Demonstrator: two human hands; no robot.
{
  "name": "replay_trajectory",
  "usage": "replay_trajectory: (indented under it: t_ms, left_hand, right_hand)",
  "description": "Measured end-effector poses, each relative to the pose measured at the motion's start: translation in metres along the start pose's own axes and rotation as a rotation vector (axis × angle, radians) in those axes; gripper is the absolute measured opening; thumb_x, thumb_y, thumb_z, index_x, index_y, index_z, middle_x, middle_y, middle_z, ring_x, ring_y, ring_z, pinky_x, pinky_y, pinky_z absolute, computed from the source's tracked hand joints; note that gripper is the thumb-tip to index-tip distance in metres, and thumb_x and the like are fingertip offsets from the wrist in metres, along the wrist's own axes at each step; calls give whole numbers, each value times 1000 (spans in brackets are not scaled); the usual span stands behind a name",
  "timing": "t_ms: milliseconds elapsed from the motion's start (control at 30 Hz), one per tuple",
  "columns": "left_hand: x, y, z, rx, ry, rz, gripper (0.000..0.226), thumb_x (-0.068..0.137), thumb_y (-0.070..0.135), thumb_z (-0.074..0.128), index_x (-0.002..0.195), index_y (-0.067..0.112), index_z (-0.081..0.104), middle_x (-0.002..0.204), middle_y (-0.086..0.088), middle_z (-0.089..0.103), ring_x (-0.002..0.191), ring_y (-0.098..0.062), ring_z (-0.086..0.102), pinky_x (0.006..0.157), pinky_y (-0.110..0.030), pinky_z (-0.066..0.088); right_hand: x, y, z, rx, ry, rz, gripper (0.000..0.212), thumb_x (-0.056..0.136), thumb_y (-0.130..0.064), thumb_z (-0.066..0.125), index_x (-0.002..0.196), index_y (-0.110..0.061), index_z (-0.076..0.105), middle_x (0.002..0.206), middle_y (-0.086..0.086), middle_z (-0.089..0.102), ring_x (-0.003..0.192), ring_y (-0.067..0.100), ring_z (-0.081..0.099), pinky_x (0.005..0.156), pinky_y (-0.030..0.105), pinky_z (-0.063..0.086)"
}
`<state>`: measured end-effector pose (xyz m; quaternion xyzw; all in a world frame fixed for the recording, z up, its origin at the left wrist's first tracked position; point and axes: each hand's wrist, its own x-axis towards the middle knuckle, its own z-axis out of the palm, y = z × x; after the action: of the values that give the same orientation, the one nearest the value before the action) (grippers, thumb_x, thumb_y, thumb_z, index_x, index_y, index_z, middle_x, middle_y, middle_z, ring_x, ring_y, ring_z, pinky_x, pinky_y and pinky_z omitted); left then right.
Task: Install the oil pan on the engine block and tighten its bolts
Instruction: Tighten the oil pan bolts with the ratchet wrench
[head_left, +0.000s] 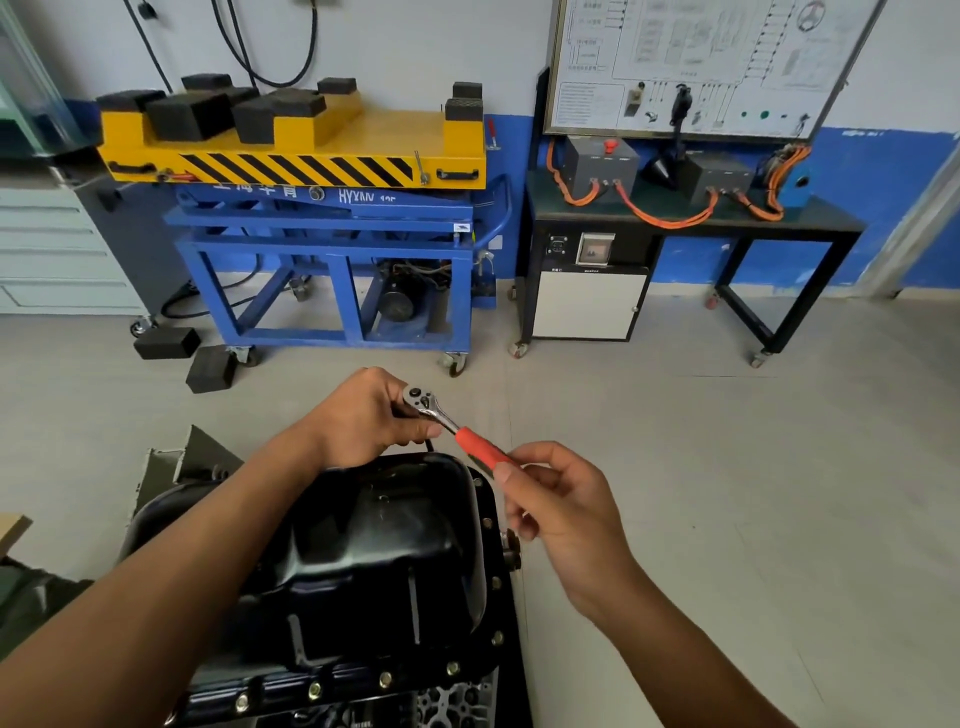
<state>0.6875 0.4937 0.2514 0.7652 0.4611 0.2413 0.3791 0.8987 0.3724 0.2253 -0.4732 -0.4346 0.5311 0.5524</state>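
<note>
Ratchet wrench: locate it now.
Head view, centre: the ratchet wrench is held over the oil pan, left hand at its head, right hand on its handle.

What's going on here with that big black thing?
A person is holding a ratchet wrench in both hands, just above a black oil pan. The left hand grips the metal head end, and the right hand pinches the red handle. Bolts sit along the pan's rim. The wrench isn't on any bolt right now.

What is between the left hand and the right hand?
In the head view, a ratchet spans the gap: the left hand holds its head end, the right hand pinches its orange handle.
</note>
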Motion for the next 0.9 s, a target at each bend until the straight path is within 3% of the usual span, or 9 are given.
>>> replay_trajectory:
  t_ms: [100,333,567,700,800,900]
  left_hand:
    - [2,-3,0,-1,-31,-18,5,81,13,82,78,16,79,59,8,66,56,-5,51,59,-19,43]
    - [5,-3,3,-29,-55,-25,7,79,9,83,85,7,81,83,-18,75,70,-14,59,73,-29,50]
    - [8,0,4,-47,-97,-28,7,79,5,81,85,8,80,81,-3,78,72,-6,64,75,-21,53]
    - [8,-1,4,-55,-106,-19,7,80,5,81,87,5,80,83,-5,78,74,-8,65,78,-24,54]
    - [6,-2,7,-27,-82,-2,5,81,9,81,84,14,81,79,3,78,71,0,64,73,-18,53]
    - [4,-3,8,4,-34,-15,4,84,16,81,85,13,81,78,-7,76,67,-8,58,69,-26,50]
  right_hand:
    - [17,-6,-12,-24,69,-7,2,92,-11,68,92,-9,68,56,2,57,49,13,49,46,21,39]
    - [69,-16,-24,-75,160,27,7,95,-19,66,98,-19,73,61,-2,60,54,11,53,48,23,39]
    - [132,-33,-4,-192,90,36,15,97,-20,63,109,-17,71,61,-4,60,53,9,53,48,23,37]
    - [148,-41,9,-225,3,65,18,99,-21,60,115,-17,69,68,1,59,55,9,53,50,22,35]
    - [141,-34,6,-180,52,53,15,99,-22,60,110,-20,70,70,1,59,58,11,53,50,23,37]
    - [118,-21,-8,-94,168,13,11,97,-22,63,106,-19,70,67,3,58,58,13,50,49,24,37]
